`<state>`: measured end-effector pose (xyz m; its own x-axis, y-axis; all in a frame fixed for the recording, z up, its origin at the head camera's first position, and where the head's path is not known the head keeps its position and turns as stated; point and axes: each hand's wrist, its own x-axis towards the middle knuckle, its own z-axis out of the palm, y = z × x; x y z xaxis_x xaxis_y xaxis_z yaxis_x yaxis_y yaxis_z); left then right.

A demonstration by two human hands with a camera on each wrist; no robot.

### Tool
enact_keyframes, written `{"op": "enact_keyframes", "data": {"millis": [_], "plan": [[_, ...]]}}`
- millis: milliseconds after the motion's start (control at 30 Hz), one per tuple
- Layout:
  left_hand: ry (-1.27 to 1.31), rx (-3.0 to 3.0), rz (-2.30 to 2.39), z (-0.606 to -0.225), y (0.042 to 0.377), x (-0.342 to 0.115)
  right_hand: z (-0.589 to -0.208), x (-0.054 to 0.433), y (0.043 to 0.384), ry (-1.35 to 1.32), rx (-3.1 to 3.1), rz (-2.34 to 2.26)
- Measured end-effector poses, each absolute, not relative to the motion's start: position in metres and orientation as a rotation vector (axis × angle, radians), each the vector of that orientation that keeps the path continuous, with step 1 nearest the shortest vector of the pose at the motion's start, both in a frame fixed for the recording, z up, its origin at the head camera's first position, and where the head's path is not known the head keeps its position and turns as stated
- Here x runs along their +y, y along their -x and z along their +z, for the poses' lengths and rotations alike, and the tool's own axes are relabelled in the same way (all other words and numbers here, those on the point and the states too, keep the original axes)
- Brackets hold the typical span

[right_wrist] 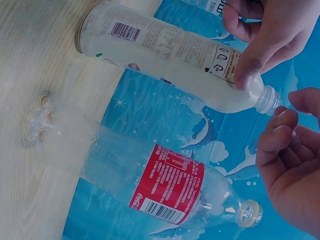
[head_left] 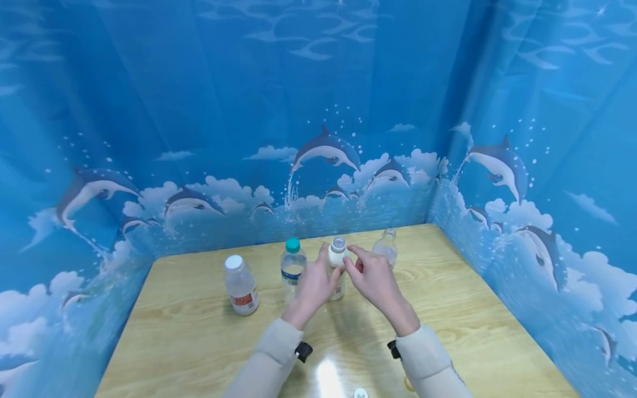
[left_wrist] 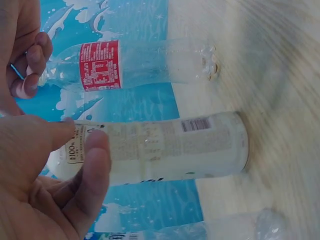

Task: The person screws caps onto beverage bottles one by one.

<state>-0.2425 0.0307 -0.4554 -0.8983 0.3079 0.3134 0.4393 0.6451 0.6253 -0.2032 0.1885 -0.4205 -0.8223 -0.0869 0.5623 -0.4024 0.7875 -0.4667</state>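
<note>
A bottle with a pale wrap-around label point(right_wrist: 165, 57) stands upright on the table, its clear mouth point(head_left: 339, 242) uncapped. My left hand point(head_left: 314, 284) grips it near the shoulder, thumb and fingers on either side. At the bottle's neck is my right hand point(head_left: 375, 279), fingers loosely bent, with nothing seen between them; whether a fingertip touches the rim is unclear. Right of it stands an uncapped clear bottle with a red label point(right_wrist: 170, 182), partly behind the right hand in the head view. A teal-capped bottle point(head_left: 292, 260) stands left, partly behind my left hand.
A white-capped clear bottle point(head_left: 241, 284) with a red label stands farther left on the wooden table point(head_left: 194, 342). Near the front lie a white cap point(head_left: 360, 393) and a yellow ring-like piece point(head_left: 409, 384) beside the right sleeve. A blue dolphin-print curtain point(head_left: 224, 138) borders the table.
</note>
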Motion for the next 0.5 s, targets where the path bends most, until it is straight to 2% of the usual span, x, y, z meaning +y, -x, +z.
{"op": "enact_keyframes", "data": {"millis": [500], "plan": [[0.687,-2.897,-0.827,-0.437,0.224,0.019,-0.442,0.196,0.176,-0.346,-2.464,0.777]]}}
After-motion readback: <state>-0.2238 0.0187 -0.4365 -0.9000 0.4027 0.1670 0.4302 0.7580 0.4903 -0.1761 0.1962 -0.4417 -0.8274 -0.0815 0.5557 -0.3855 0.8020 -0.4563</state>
